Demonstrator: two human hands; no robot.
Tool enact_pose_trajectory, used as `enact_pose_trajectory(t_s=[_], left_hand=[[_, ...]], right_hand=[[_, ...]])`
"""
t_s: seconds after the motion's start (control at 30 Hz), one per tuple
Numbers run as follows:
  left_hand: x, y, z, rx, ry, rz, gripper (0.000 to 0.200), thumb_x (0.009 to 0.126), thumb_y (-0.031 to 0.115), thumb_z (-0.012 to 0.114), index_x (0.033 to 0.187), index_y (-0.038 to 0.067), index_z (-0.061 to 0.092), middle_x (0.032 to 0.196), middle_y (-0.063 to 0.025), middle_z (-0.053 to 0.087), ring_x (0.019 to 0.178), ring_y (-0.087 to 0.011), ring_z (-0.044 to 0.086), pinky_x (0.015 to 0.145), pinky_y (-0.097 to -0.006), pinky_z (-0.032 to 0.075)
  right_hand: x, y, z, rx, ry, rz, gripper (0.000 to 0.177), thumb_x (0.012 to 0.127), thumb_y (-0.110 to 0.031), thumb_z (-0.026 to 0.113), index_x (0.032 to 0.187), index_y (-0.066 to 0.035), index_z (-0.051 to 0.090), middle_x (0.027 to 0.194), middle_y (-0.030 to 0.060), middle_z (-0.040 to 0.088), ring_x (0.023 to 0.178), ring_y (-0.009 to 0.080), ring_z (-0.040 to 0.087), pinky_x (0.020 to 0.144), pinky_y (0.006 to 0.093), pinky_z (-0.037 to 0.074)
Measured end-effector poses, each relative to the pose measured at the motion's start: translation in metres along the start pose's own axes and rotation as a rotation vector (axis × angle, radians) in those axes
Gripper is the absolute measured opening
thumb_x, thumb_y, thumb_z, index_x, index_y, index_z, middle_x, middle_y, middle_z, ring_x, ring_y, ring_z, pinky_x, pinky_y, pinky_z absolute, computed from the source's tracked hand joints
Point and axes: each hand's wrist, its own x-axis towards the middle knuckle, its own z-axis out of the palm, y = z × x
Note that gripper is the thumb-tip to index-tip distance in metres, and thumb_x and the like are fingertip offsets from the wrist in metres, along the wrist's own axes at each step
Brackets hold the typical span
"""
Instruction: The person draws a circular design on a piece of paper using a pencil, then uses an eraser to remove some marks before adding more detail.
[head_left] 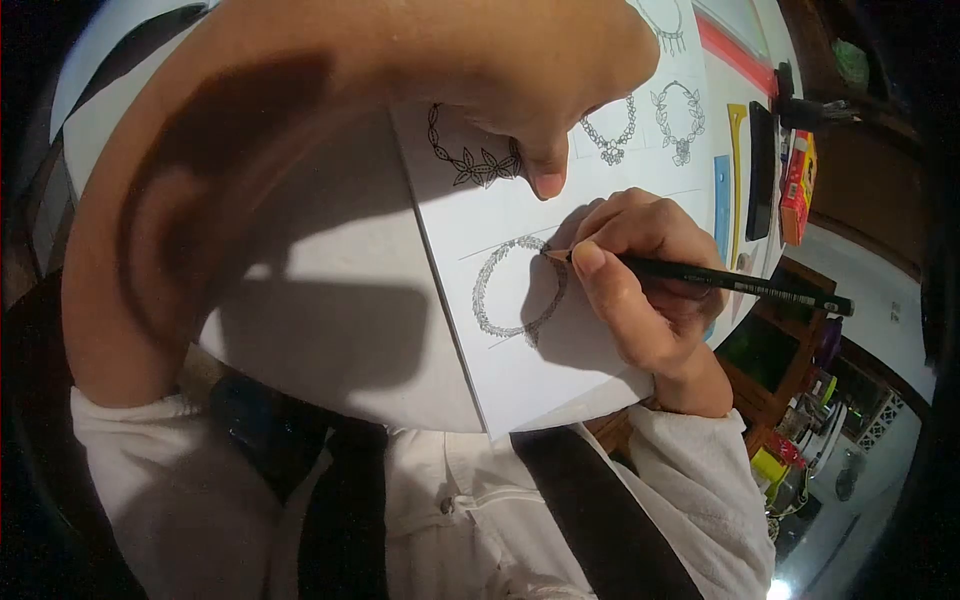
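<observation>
Across a pale, round-edged table (310,330) lies a white paper sheet (450,220) bearing a pencilled grey oval leafy wreath (480,285). At the wreath's 3 o'clock, the curled right hand (660,270) pinches a slim dark pencil (730,280), tip at 1 o'clock; toward 12, the left hand (570,110) rests its thumb on the sheet, other fingers hidden, openness impossible to tell

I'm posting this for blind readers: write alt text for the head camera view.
A right hand holds a dark pencil to the upper right of an oval wreath drawing on white paper. The left hand lies across the page above it, among other ring-shaped drawings.
</observation>
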Motion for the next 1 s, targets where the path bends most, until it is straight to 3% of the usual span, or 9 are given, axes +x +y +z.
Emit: enact_pose_trajectory(t_s=[0.27, 0.33, 0.47, 0.5, 0.57, 0.7, 0.8, 0.87, 1.0], left_hand=[[-0.011, -0.002, 0.009, 0.147, 0.245, 0.136, 0.035, 0.087, 0.028, 0.078, 0.099, -0.003, 0.067, 0.097, -0.0204, 0.067, 0.101, -0.0368, 0.066, 0.086, -0.0433, 0.053], [-0.004, -0.009, 0.001, -0.069, 0.071, 0.09, 0.034, 0.086, 0.027, 0.078, 0.098, -0.003, 0.068, 0.098, -0.0205, 0.067, 0.1, -0.0369, 0.066, 0.086, -0.0437, 0.053], [0.002, 0.004, -0.003, 0.028, 0.124, 0.08, 0.034, 0.087, 0.027, 0.078, 0.097, -0.004, 0.068, 0.096, -0.0206, 0.067, 0.099, -0.0368, 0.066, 0.085, -0.0439, 0.053], [0.012, 0.008, -0.015, -0.031, -0.044, -0.02, 0.034, 0.087, 0.027, 0.078, 0.097, -0.004, 0.068, 0.095, -0.0207, 0.067, 0.098, -0.0368, 0.066, 0.084, -0.044, 0.053], [0.017, 0.006, -0.018, -0.087, -0.214, -0.116, 0.035, 0.087, 0.028, 0.078, 0.097, -0.004, 0.069, 0.095, -0.0208, 0.068, 0.098, -0.0368, 0.066, 0.083, -0.0441, 0.053], [0.001, -0.005, 0.0, -0.06, 0.037, 0.036, 0.035, 0.087, 0.029, 0.078, 0.098, -0.003, 0.07, 0.093, -0.0203, 0.068, 0.098, -0.0363, 0.067, 0.083, -0.0438, 0.053], [-0.002, 0.004, -0.004, -0.037, -0.003, -0.05, 0.035, 0.087, 0.029, 0.078, 0.099, -0.003, 0.07, 0.094, -0.0198, 0.069, 0.098, -0.0361, 0.067, 0.084, -0.0435, 0.053], [-0.002, 0.011, -0.003, -0.036, -0.007, -0.073, 0.035, 0.087, 0.029, 0.079, 0.1, -0.003, 0.07, 0.094, -0.0194, 0.069, 0.098, -0.036, 0.067, 0.084, -0.0433, 0.053], [-0.004, 0.007, -0.003, -0.05, 0.04, -0.014, 0.035, 0.087, 0.029, 0.079, 0.1, -0.002, 0.07, 0.095, -0.0191, 0.069, 0.099, -0.0359, 0.067, 0.085, -0.0429, 0.053]], right_hand=[[-0.004, -0.002, -0.011, 0.154, 0.073, 0.086, 0.007, 0.086, 0.003, 0.068, 0.084, 0.003, 0.061, 0.077, 0.0128, 0.066, 0.063, 0.0168, 0.061, 0.056, 0.0296, 0.048], [-0.005, -0.002, -0.022, 0.314, 0.163, 0.116, 0.007, 0.093, -0.002, 0.067, 0.093, 0.001, 0.061, 0.082, 0.013, 0.068, 0.063, 0.0131, 0.063, 0.049, 0.0247, 0.048], [0.0, -0.016, -0.032, 0.244, 0.381, -0.049, 0.012, 0.095, -0.007, 0.07, 0.098, 0.001, 0.062, 0.085, 0.0167, 0.07, 0.062, 0.0135, 0.066, 0.042, 0.0221, 0.049], [0.0, -0.016, -0.036, 0.205, 0.404, -0.106, 0.014, 0.095, -0.009, 0.07, 0.1, 0.001, 0.063, 0.087, 0.0178, 0.07, 0.062, 0.014, 0.067, 0.041, 0.0222, 0.05], [-0.004, -0.02, -0.036, 0.202, 0.396, -0.108, 0.014, 0.094, -0.009, 0.073, 0.1, 0.0, 0.065, 0.089, 0.0182, 0.071, 0.063, 0.0136, 0.067, 0.042, 0.0226, 0.051], [-0.016, -0.031, -0.024, 0.021, 0.137, 0.234, 0.013, 0.087, -0.002, 0.078, 0.09, 0.001, 0.065, 0.085, 0.012, 0.07, 0.065, 0.0118, 0.062, 0.057, 0.0241, 0.046], [-0.013, -0.016, -0.014, 0.031, 0.042, 0.222, 0.011, 0.087, 0.0, 0.075, 0.088, 0.001, 0.064, 0.083, 0.0126, 0.07, 0.067, 0.0136, 0.062, 0.058, 0.0257, 0.045], [-0.013, -0.002, -0.01, -0.043, -0.016, -0.012, 0.01, 0.088, 0.001, 0.074, 0.087, 0.002, 0.064, 0.083, 0.0128, 0.069, 0.068, 0.0145, 0.061, 0.059, 0.0274, 0.046], [-0.02, -0.003, -0.008, -0.009, 0.026, -0.006, 0.01, 0.088, 0.002, 0.073, 0.085, 0.003, 0.063, 0.082, 0.0133, 0.069, 0.066, 0.0148, 0.06, 0.058, 0.0275, 0.046]])
